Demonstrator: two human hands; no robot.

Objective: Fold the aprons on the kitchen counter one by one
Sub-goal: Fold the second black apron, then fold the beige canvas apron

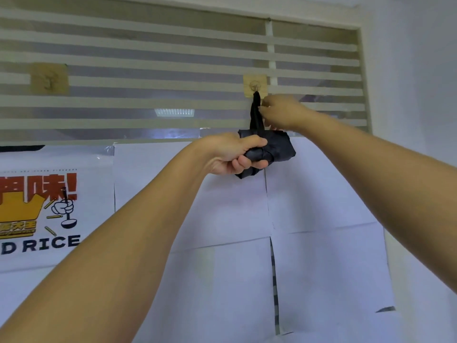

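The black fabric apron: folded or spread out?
Folded: the black fabric apron is a compact bundle in the left hand; the right hand pinches its strap at the square tan hook.

Both bare forearms are raised, reaching up and forward and converging toward the centre. Left grip (232,154): thumb above, fingers curled beneath, closed round the folded black apron (277,147). Right grip (279,111): higher, just above the left, back of hand toward the camera, fingertips pinching the apron's strap (255,115).
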